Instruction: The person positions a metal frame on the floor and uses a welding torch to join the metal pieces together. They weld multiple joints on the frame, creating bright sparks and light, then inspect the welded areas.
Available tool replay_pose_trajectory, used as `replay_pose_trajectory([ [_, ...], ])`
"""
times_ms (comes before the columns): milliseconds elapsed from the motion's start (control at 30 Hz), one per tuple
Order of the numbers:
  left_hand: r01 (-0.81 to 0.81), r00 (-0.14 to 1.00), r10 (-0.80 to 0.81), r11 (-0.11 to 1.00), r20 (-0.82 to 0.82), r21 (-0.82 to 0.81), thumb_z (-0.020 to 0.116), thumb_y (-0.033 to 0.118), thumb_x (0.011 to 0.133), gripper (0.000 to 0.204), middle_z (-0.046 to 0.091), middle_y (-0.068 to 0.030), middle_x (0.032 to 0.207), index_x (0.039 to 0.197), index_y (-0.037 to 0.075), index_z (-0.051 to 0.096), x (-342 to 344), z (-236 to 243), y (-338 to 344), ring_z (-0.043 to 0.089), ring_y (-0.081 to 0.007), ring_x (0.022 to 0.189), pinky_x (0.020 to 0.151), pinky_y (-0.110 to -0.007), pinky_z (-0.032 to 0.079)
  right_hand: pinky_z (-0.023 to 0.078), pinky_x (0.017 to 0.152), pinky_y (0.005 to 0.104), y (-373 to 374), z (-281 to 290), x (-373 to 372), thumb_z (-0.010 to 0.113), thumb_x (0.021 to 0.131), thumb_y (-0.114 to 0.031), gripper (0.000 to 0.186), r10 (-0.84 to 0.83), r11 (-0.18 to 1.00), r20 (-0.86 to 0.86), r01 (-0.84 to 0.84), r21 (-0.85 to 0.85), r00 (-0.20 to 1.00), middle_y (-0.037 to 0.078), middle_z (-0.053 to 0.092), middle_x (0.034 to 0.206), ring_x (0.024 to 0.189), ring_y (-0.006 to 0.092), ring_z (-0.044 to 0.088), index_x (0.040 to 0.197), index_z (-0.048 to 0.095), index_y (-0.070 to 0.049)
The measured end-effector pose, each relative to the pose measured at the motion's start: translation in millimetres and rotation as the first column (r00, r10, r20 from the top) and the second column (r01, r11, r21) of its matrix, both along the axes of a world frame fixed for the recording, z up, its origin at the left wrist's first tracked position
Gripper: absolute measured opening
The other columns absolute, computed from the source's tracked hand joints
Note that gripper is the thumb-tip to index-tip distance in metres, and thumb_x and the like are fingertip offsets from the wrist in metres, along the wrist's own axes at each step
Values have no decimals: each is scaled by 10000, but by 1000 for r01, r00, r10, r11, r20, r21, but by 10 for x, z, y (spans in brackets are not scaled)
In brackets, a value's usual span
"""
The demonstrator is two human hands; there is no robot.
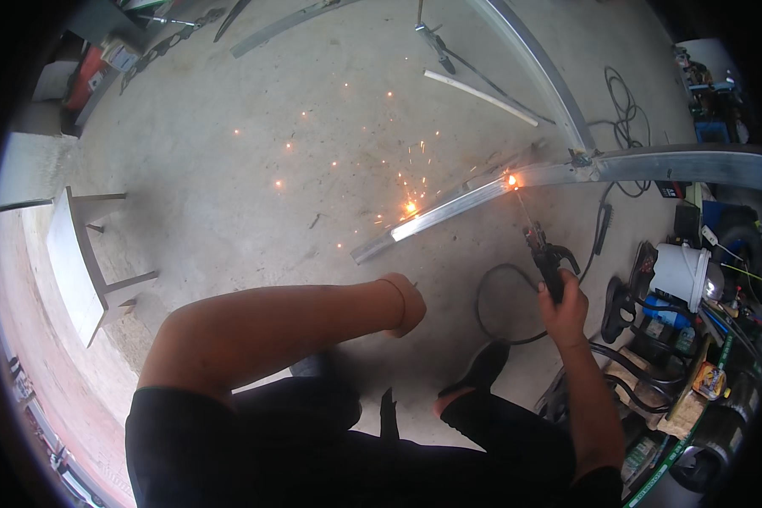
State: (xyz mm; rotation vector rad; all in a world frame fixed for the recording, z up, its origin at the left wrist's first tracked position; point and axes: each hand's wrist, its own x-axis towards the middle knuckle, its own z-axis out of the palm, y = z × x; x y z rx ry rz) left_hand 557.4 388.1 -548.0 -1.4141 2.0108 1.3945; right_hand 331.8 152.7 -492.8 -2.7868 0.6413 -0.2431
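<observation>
My right hand (565, 311) is wrapped around the black handle of a welding electrode holder (542, 248). From its jaws a thin welding rod (524, 206) reaches up to a square steel tube (459, 208), where a bright orange glow burns at the rod's tip. Sparks fly off to the left, with another bright burst beside the tube's near end. The tube runs at a slant toward a junction with other metal beams. My left hand (408, 306), a band around its wrist, hangs below the tube's near end, apart from it. Its fingers are hidden.
A long beam (533, 63) and a right-hand beam (694, 168) meet near the weld. The black cable (480, 296) loops on the concrete floor. A clamp (432, 42) and white rod (481, 97) lie beyond. A white bucket (679, 273) and clutter stand right; a white-topped table (74, 258) left.
</observation>
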Motion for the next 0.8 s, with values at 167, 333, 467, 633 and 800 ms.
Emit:
replay_pose_trajectory([
  [167, 16, 1000, -17, 997, 13, 77, 707, 149, 773, 278, 730, -100, 1053, 1041, 102, 764, 1, 46, -26, 703, -297, 964, 768, -430, 556, 551, 659, 417, 23, 36, 79, 734, 882, -248, 420, 4, 1000, -4, -4, 12, 1000, 193, 688, 880, 747, 363, 697, 1171, 578, 14],
  [333, 52, 997, -53, 998, 63, 19, 690, 103, 779, 302, 726, -101, 1103, 1071, 107, 764, -46, 22, -31, 699, -307, 993, 761, -451, 563, 543, 765, 419, -24, -16, 62, 745, 865, -205, 416, -12, 995, -9, 11, -97, 1000, 233, 678, 983, 882, 404, 681, 1178, 578, 13],
  [467, -54, 998, 54, 998, -16, -16, 688, 127, 760, 300, 733, -126, 1066, 1048, 107, 772, -43, -102, 28, 699, -324, 986, 777, -459, 555, 546, 772, 407, -4, 20, 83, 734, 879, -212, 439, -7, 996, -56, 2, -85, 998, 222, 674, 981, 872, 348, 695, 1216, 558, 8],
  [633, -10, 1000, 11, 999, -23, 37, 737, 211, 753, 305, 723, -113, 1086, 1045, 132, 772, -22, -77, -41, 696, -311, 996, 783, -447, 542, 545, 696, 406, -56, 64, 55, 747, 872, -209, 444, 87, 996, -52, -87, 7, 995, 203, 680, 913, 801, 347, 704, 1200, 543, 11],
  [800, -39, 999, 40, 999, -28, 18, 688, 194, 781, 233, 734, -113, 1013, 981, 110, 773, 29, 39, -59, 707, -299, 953, 782, -432, 547, 543, 699, 407, -55, 106, 35, 739, 876, -202, 430, 4, 999, -72, -1, 42, 997, 191, 683, 904, 796, 345, 703, 1195, 539, 5],
])
